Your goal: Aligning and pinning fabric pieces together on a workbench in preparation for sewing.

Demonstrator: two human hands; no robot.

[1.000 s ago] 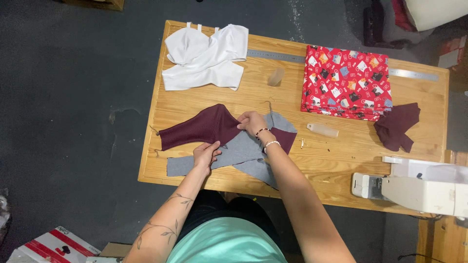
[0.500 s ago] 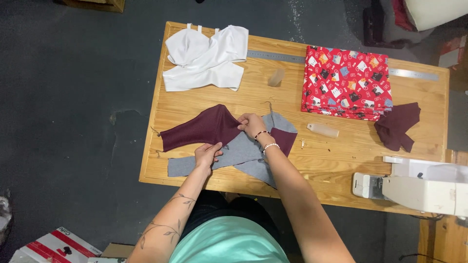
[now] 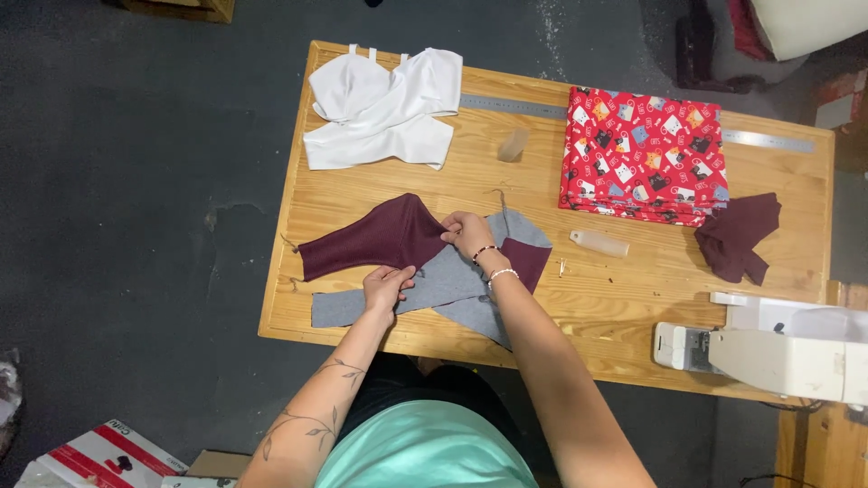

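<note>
1. My left hand (image 3: 387, 285) pinches the lower edge of the maroon fabric piece (image 3: 375, 237), fingers curled together, near the front-left of the wooden table (image 3: 624, 298).
2. My right hand (image 3: 467, 231) grips the same maroon piece at its right end, fingers closed on the cloth (beaded bracelets on the wrist).
3. The maroon piece lies partly over the grey fabric piece (image 3: 434, 294), touching it.
4. Elsewhere: white garment (image 3: 384, 108) back-left, red printed fabric (image 3: 644, 155) back-right, small maroon scrap (image 3: 737, 237) beside it, metal ruler (image 3: 515, 106) along the back, sewing machine (image 3: 787, 352) front-right.
</note>
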